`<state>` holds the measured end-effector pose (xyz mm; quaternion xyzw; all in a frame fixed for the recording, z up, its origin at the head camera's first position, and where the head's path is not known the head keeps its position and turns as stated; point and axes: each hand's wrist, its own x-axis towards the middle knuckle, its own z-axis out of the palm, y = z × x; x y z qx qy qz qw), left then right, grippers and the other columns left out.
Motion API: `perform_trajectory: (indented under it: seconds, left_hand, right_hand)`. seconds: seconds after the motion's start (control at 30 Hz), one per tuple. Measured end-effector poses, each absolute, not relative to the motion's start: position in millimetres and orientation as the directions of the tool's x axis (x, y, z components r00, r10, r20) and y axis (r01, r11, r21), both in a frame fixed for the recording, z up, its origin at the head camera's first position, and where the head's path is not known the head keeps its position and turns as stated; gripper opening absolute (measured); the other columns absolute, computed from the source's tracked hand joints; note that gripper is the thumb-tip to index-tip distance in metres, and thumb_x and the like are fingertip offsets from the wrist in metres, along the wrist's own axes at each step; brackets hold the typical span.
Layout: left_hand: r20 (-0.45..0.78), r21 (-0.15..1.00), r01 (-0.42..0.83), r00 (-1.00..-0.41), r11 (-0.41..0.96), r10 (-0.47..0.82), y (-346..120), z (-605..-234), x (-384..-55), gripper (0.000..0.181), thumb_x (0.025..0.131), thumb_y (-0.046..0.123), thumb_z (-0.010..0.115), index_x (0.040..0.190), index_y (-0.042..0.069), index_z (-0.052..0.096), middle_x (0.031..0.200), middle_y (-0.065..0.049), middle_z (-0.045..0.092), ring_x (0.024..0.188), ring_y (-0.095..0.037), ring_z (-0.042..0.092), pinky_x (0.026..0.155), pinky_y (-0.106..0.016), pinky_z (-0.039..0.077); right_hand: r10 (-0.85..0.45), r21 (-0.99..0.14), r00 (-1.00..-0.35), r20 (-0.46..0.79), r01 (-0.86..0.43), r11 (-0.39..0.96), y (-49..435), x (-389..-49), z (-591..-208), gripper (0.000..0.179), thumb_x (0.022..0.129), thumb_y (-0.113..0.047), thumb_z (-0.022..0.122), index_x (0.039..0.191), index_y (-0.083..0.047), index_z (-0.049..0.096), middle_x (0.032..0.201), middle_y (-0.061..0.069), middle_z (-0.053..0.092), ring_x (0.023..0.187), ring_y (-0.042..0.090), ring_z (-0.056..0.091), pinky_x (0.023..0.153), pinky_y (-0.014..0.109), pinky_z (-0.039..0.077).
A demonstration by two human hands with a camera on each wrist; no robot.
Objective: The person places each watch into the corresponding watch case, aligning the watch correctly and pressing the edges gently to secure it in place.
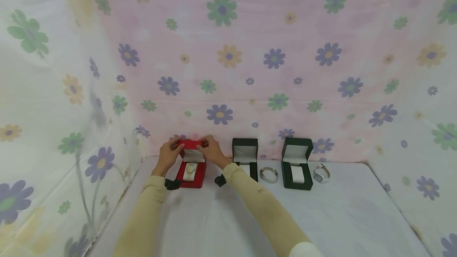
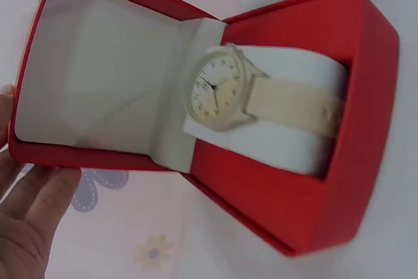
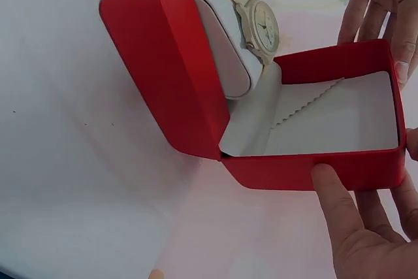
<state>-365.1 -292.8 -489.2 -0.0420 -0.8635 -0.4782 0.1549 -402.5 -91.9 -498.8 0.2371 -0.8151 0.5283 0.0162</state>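
A red watch box [image 1: 191, 185] stands with its lid [image 1: 190, 144] raised, at the left of the table near the back wall. Inside it, a cream-strapped watch [image 2: 219, 89] is wrapped round a white cushion [image 2: 287, 151]. My left hand [image 1: 167, 156] holds the lid at its left side, thumb on the front edge and fingers behind. At the lid's right side my right hand [image 1: 215, 153] grips in the same way. The right wrist view shows the right index finger [image 3: 336, 204] against the lid's outer side. The lid's lining is pale.
Two dark green watch boxes, one in the middle [image 1: 244, 142] and one farther right [image 1: 298, 186], stand with lids up and white cushions inside. A watch [image 1: 268, 175] lies between them, and a silver watch [image 1: 321, 173] lies at the right. A flowered cloth wall [image 1: 242, 98] rises behind.
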Motion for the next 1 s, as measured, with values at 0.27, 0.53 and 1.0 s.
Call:
perform_trajectory:
  seconds: [0.27, 0.53, 1.0]
  left_hand:
    - [0.364, 0.788, 0.291, -0.931, 0.543, -0.028, -294.3, -488.8, -356.6, 0.045, 0.101, 0.010, 0.063, 0.138, -0.013, 0.053, 0.141, -0.034, 0.054, 0.134, -0.048, 0.050, 0.109, -0.057, 0.045]
    - [0.414, 0.758, 0.360, -0.910, 0.544, 0.025, -298.4, -492.0, -349.4, 0.039, 0.099, 0.006, 0.064, 0.133, -0.014, 0.058, 0.134, -0.034, 0.059, 0.130, -0.050, 0.053, 0.106, -0.059, 0.047]
    - [0.396, 0.777, 0.341, -0.918, 0.529, 0.011, -306.3, -505.5, -342.8, 0.046, 0.098, 0.009, 0.067, 0.138, -0.010, 0.056, 0.141, -0.032, 0.055, 0.133, -0.049, 0.052, 0.104, -0.054, 0.047]
  right_hand:
    - [-0.365, -0.851, -0.878, 0.310, -0.428, 0.304, -94.8, -395.2, -501.6, 0.024, 0.100, -0.013, 0.064, 0.123, -0.004, 0.063, 0.119, 0.010, 0.067, 0.108, 0.020, 0.062, 0.095, 0.028, 0.055]
    - [-0.350, -0.851, -0.876, 0.331, -0.437, 0.290, -95.8, -389.2, -509.7, 0.023, 0.098, -0.013, 0.067, 0.119, -0.005, 0.064, 0.117, 0.008, 0.067, 0.106, 0.018, 0.062, 0.095, 0.026, 0.055]
    - [-0.337, -0.851, -0.865, 0.371, -0.462, 0.249, -94.4, -373.5, -515.3, 0.023, 0.097, -0.010, 0.069, 0.119, -0.006, 0.065, 0.120, 0.008, 0.066, 0.111, 0.020, 0.060, 0.102, 0.033, 0.053]
